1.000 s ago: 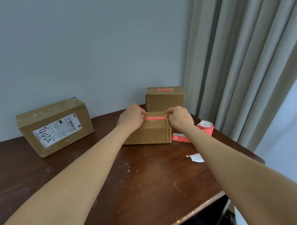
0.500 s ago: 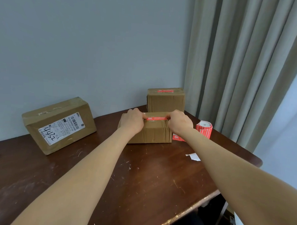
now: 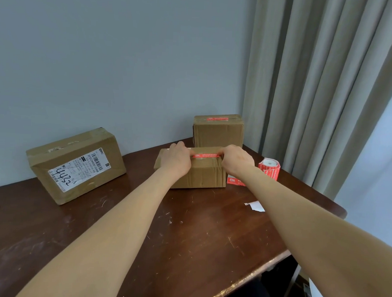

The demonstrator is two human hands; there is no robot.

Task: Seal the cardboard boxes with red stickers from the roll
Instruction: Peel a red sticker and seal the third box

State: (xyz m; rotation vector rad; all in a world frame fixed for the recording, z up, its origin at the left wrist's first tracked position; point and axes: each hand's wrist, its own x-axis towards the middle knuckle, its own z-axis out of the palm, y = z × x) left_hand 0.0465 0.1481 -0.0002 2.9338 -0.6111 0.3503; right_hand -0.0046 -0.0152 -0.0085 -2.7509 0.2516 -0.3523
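Note:
A small cardboard box [image 3: 203, 175] sits mid-table with a red sticker [image 3: 205, 155] stretched across its top seam. My left hand [image 3: 176, 161] holds the sticker's left end with curled fingers, and my right hand [image 3: 237, 160] holds its right end. Behind it, against the wall, stands a second small box [image 3: 218, 133] with a red sticker [image 3: 217, 119] on top. A larger box [image 3: 75, 163] with a white shipping label lies at the left. The roll of red stickers [image 3: 269, 168] stands to the right of my right hand.
A loose red sticker [image 3: 235, 181] lies flat beside the near box. A scrap of white backing paper [image 3: 255, 206] rests on the dark wooden table [image 3: 186, 237]. Grey curtains [image 3: 316, 86] hang at the right; the table's front edge runs diagonally at lower right.
Both hands have lowered the sticker onto the box top. The view has shifted slightly, with the boxes sitting a little further right in frame.

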